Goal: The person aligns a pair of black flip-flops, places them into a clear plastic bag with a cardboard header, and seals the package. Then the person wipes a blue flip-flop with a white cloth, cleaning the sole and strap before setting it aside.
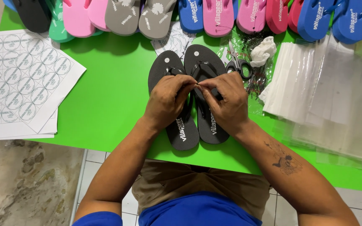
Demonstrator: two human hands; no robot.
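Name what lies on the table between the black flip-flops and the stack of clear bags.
In the head view, scissors and a crumpled white wad lie between the flip-flops and bags.

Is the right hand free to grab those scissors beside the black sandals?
Probably yes: the scissors lie uncovered just beyond the right hand, nothing between them. But its fingertips are pinching something small with the left hand.

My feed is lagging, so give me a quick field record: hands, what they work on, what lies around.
left hand: fingertips pinched over the black flip-flops
right hand: fingertips meeting the left's, on the same pair
surface: green table
right of pair: scissors, clear plastic bags
left: sticker sheets
far edge: row of coloured flip-flops
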